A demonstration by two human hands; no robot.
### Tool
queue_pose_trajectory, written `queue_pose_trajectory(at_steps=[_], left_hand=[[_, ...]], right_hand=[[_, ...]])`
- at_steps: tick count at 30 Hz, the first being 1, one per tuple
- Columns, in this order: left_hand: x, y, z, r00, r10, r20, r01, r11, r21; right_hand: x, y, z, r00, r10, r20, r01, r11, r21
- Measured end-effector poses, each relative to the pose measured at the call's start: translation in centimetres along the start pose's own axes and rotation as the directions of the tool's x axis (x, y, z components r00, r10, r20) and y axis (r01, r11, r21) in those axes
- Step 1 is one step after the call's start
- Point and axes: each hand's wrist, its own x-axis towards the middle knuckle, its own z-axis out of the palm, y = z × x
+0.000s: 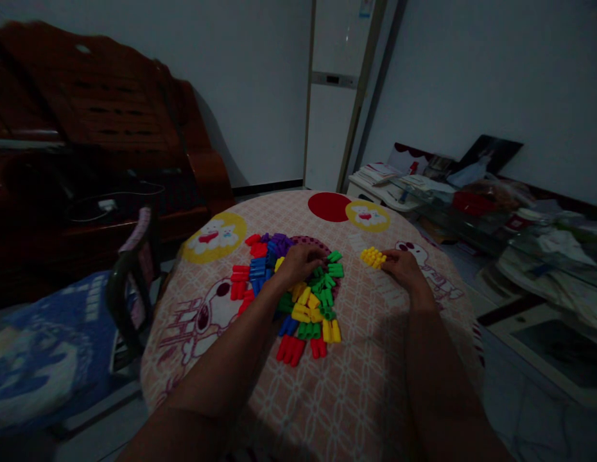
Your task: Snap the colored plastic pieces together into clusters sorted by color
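1. Your right hand point(403, 266) was the nearer one to the yellow studded cluster point(373, 258); its fingertips met the cluster at its right edge, thumb and fingers brought close together in what looked like a pinch.

2. That cluster lay directly to the left of those fingertips, on the side facing your other hand. It seemed slightly longer from left to right than from front to back, dipping a little toward your fingers, though its compact outline left the long axis uncertain. You could not tell from this angle whether it was resting on the tablecloth point(356, 378) or held just above it.

3. Your left hand point(301, 263) was over the far part of the heap of coloured blocks point(303, 313), its fingers bent and pointing right. Whether they gripped a block could not be told, because the hand itself covered what lay beneath.

4. The green blocks point(326, 296) were the pieces closest to your left fingertips, just to their right and on the near side, along the heap's right border.

5. Between those green pieces and the yellow cluster ran a strip of cloth, so your two hands were apart, at roughly the same depth across the table.
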Motion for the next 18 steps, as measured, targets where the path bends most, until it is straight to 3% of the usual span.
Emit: queue_pose_trajectory(at_steps=[7,12,18], left_hand=[[0.0,-0.1,0.2,1.0,-0.009,0.015,0.009,1.0,0.005],[-0.2,0.0,-0.6,0.999,0.007,0.04,-0.007,1.0,-0.013],[-0.2,-0.3,-1.0,1.0,-0.002,0.023,0.001,0.999,0.035]], right_hand=[[-0.2,-0.8,0.0,1.0,0.011,0.012,-0.011,1.0,-0.003],[-0.1,0.2,-0.5,0.999,0.033,0.007,-0.034,0.998,0.055],[0.6,0.3,-1.2,0.99,0.026,-0.141,-0.023,0.999,0.022]])
